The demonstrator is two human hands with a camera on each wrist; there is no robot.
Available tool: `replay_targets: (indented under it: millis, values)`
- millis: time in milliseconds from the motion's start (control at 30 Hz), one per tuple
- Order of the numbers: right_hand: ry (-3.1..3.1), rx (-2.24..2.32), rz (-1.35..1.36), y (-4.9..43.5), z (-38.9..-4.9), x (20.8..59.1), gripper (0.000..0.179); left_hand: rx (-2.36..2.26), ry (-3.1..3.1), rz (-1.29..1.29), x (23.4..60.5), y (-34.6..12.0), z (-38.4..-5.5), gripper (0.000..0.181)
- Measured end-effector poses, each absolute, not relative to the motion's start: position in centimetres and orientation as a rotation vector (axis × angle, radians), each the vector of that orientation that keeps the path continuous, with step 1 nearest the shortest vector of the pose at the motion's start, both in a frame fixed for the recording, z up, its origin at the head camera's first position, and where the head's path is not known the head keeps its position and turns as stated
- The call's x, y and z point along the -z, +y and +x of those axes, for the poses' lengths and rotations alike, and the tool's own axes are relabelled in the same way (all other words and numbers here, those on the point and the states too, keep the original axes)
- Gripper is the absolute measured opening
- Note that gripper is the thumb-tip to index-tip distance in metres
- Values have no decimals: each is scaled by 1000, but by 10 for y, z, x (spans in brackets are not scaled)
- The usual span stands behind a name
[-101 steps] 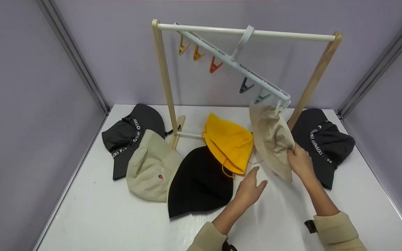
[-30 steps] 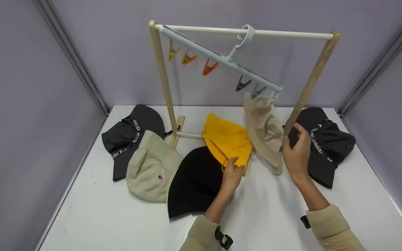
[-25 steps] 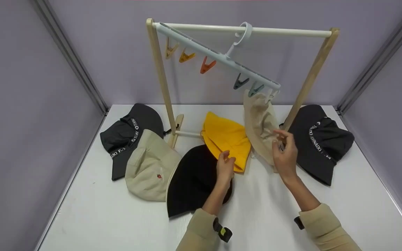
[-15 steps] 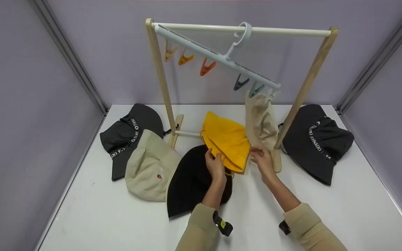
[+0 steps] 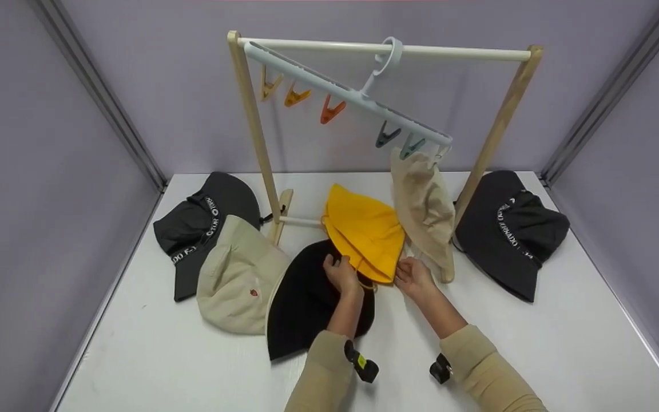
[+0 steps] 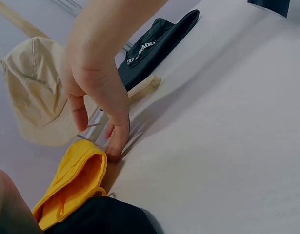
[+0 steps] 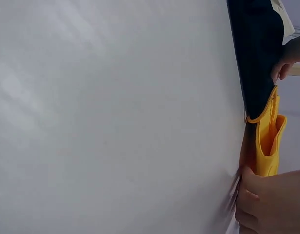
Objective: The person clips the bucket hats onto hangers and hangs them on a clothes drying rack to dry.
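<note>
A yellow bucket hat point(image 5: 364, 232) with a thin cord lies on the table, partly over a black bucket hat point(image 5: 312, 297). My right hand point(image 5: 415, 277) is at the yellow hat's right edge; in the left wrist view its fingers point(image 6: 119, 139) point down beside the hat, thumb apart. Over the black hat, my left hand point(image 5: 342, 276) is near the yellow hat's left brim, fingers loosely bent. A beige bucket hat point(image 5: 424, 206) hangs from the white clip point(image 5: 439, 155) at the near end of a light-blue clip hanger point(image 5: 346, 91).
A rack with wooden posts point(image 5: 495, 131) and a white rail point(image 5: 461, 52) carries the slanting hanger. Several coloured clips, such as an orange-red clip point(image 5: 331, 109), dangle from it. Dark lettered hats lie left point(image 5: 209, 223) and right point(image 5: 507, 234). A cream hat point(image 5: 241, 280) adjoins the black one.
My right hand has let go of the beige hat's brim and moved left to the yellow hat's right edge. My left hand has moved left and slightly farther forward, to the yellow hat's left side.
</note>
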State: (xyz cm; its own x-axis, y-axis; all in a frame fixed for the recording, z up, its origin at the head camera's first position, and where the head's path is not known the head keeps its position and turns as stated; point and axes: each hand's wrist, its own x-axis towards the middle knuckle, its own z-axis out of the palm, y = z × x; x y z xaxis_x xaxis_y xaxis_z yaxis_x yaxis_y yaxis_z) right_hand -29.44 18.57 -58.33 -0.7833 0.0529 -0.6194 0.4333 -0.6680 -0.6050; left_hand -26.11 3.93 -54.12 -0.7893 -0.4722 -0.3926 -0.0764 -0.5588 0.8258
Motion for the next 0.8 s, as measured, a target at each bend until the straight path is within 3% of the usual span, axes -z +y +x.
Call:
replay_targets:
  millis: [167,267,467,667,800]
  values:
    - [1015,2510,890,171,-274,544,29,2479,-1296,891,542,33,-265,50]
    - [973,2501,894,166,-272,538,33,2531,-1284,883,542,31,-268,51]
    - [868,2500,915,162,-280,545,43,2584,-1469,883,545,29,-273,52]
    - [681,2503,943,157,-286,553,52,2656,-1602,813,550,30,-275,30]
    - [713,2503,917,154,-285,552,52,2682,-1563,822,553,33,-273,28]
